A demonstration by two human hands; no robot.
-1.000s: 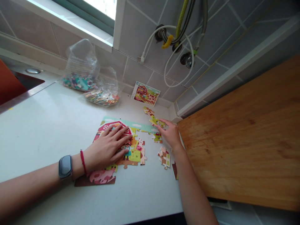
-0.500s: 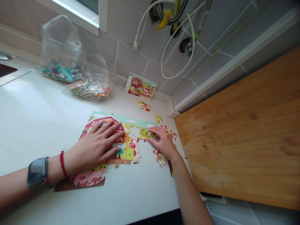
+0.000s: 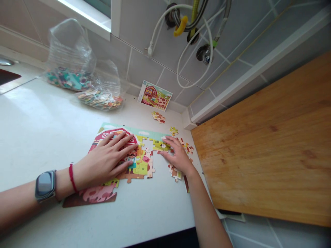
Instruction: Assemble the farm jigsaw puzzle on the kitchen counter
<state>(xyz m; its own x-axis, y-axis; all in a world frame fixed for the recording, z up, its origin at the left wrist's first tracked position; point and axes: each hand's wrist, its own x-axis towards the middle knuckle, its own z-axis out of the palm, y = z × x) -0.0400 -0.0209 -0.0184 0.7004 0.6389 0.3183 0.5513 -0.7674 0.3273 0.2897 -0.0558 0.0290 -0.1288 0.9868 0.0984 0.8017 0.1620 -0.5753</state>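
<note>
My left hand [image 3: 110,158] lies flat with spread fingers on the partly joined farm jigsaw puzzle [image 3: 141,168], covering much of the red barn. At the puzzle's right, my right hand [image 3: 178,155] grips a green puzzle section [image 3: 158,144] between thumb and fingers. The section's upper edge meets the pale blue sky strip, and its right part is hidden under the fingers. A gap separates it from the cow's head on the left. Loose brown-and-white pieces [image 3: 176,173] lie just below my right hand.
Behind the puzzle, a picture card [image 3: 155,95] leans on the tiled wall. More loose pieces [image 3: 158,117] [image 3: 173,131] lie near it. Two clear bags of pieces [image 3: 69,77] [image 3: 100,98] stand at the back left. A wooden board [image 3: 263,148] rises along the right side.
My right hand has pushed the green section slightly away from me, closing the thin gap under the sky strip. My left hand stays in place on the puzzle.
</note>
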